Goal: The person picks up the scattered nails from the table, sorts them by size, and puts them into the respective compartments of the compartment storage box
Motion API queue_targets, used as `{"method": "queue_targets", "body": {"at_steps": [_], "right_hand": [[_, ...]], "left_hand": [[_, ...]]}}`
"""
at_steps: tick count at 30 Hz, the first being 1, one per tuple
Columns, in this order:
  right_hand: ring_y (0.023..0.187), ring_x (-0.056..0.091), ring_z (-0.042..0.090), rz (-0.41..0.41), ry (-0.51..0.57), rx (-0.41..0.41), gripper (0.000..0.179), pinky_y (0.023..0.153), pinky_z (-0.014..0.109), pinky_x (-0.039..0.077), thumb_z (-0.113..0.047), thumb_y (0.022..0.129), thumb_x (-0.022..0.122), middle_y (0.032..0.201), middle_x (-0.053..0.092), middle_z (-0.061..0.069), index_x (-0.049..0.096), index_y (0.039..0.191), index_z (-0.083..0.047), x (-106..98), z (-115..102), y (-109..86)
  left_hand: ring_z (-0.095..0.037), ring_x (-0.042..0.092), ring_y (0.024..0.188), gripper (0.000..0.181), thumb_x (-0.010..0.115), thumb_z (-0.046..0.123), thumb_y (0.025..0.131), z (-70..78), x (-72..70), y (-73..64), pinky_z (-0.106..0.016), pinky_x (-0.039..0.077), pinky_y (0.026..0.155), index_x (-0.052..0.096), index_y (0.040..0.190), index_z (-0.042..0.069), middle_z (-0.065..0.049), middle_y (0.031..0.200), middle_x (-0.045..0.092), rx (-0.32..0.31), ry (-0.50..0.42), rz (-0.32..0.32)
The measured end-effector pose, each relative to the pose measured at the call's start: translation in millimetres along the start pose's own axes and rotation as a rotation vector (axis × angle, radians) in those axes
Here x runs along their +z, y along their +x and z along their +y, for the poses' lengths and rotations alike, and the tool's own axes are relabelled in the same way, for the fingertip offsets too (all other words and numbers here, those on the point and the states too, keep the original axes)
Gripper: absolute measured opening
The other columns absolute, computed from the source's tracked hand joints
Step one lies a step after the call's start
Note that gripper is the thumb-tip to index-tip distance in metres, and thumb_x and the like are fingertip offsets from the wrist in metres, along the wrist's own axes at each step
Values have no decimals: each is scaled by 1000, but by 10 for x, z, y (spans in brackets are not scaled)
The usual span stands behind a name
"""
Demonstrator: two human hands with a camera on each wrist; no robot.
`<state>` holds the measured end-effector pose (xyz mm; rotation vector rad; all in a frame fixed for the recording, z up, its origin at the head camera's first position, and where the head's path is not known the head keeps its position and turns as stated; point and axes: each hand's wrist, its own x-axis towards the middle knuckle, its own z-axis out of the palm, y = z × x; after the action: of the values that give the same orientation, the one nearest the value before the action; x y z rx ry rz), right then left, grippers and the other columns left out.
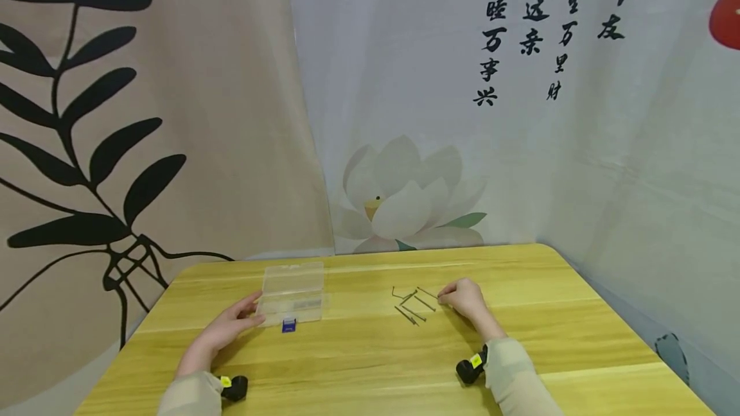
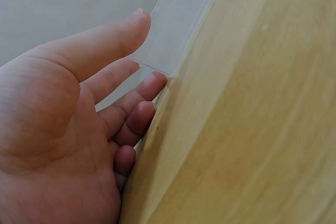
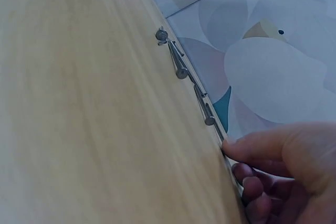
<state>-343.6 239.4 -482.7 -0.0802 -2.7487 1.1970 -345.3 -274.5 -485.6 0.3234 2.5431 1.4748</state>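
A clear plastic box [image 1: 293, 279] lies with its lid folded back on the left of the table, a blue latch [image 1: 289, 325] at its front. My left hand [image 1: 227, 327] touches the box's left side with relaxed fingers; in the left wrist view the thumb overlaps the clear wall [image 2: 176, 24]. On the right, my right hand [image 1: 467, 302] pinches the end of a thin nail [image 1: 426, 292] between thumb and fingers, low over the table. Several more nails [image 1: 410, 315] lie loosely grouped left of that hand, their round heads [image 3: 181, 72] facing the right wrist camera.
Both hands work over a wood-grain table [image 1: 358, 364]. A printed cloth [image 1: 405, 114] with a lotus and dark writing hangs behind its far edge. Each wrist carries a small black camera [image 1: 471, 368].
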Motion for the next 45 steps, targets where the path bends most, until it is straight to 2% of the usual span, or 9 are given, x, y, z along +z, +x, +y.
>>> {"method": "queue_targets", "body": {"at_steps": [7, 13, 17, 24, 26, 32, 37, 40, 45], "right_hand": [[85, 64, 29, -3, -20, -29, 8, 76, 44, 50, -4, 83, 71, 87, 71, 10, 76, 87, 0, -26, -4, -22], [89, 62, 29, -16, -6, -9, 11, 77, 43, 50, -4, 89, 65, 93, 69, 11, 74, 93, 2, -54, -29, -57], [84, 59, 25, -38, 52, 0, 15, 72, 40, 48, -4, 91, 61, 94, 67, 12, 70, 98, 6, -81, -39, -58], [70, 49, 19, -66, 244, 54, 23, 61, 31, 42, -7, 97, 54, 97, 61, 16, 63, 110, 9, -171, -86, -45], [69, 47, 19, -70, 267, 49, 24, 59, 32, 42, -8, 98, 53, 97, 59, 18, 62, 112, 9, -209, -134, -49], [74, 52, 21, -48, 237, -18, 24, 66, 37, 45, -10, 98, 55, 99, 61, 17, 62, 112, 8, -333, -312, -76], [79, 54, 27, -42, 251, -32, 26, 71, 44, 46, -12, 99, 55, 92, 59, 10, 62, 114, 7, -400, -412, -78], [80, 55, 28, -40, 243, -37, 26, 71, 44, 46, -14, 99, 56, 92, 59, 10, 63, 114, 6, -410, -439, -86], [77, 55, 24, -33, 235, -47, 23, 71, 44, 47, -14, 98, 57, 90, 59, 9, 65, 111, 3, -399, -458, -106]], "left_hand": [[-49, 28, 132, 74, 63, 24, 96, 18, -7, -15, -59, 30, 103, 23, 153, 1, -34, 144, 31, -4, -6, -20], [-49, 28, 132, 75, 64, 25, 95, 2, -25, -28, -59, 29, 103, 24, 153, 1, -35, 145, 30, 5, -2, -22], [-49, 29, 132, 74, 63, 25, 96, -7, -31, -37, -59, 31, 102, 23, 153, 1, -35, 145, 30, 5, 6, -29], [-49, 28, 132, 75, 64, 25, 95, 25, -23, -44, -59, 30, 102, 23, 153, 0, -35, 145, 30, 2, 0, -28], [-49, 28, 132, 74, 64, 25, 95, 25, -22, -40, -59, 30, 103, 23, 153, 0, -35, 145, 30, 1, -3, -25], [-49, 31, 130, 74, 63, 26, 96, 24, -35, -29, -60, 31, 101, 23, 152, 0, -35, 143, 32, 2, 18, -28], [-50, 31, 130, 75, 62, 27, 96, 3, -38, -19, -61, 30, 101, 21, 153, 0, -35, 143, 32, -3, 21, -33], [-50, 30, 130, 75, 62, 27, 97, 0, -41, -15, -61, 30, 102, 21, 153, 0, -35, 144, 31, -3, 22, -33], [-50, 29, 131, 73, 61, 27, 97, 3, -50, -7, -61, 28, 102, 21, 153, 1, -35, 145, 30, -15, 23, -38]]}}
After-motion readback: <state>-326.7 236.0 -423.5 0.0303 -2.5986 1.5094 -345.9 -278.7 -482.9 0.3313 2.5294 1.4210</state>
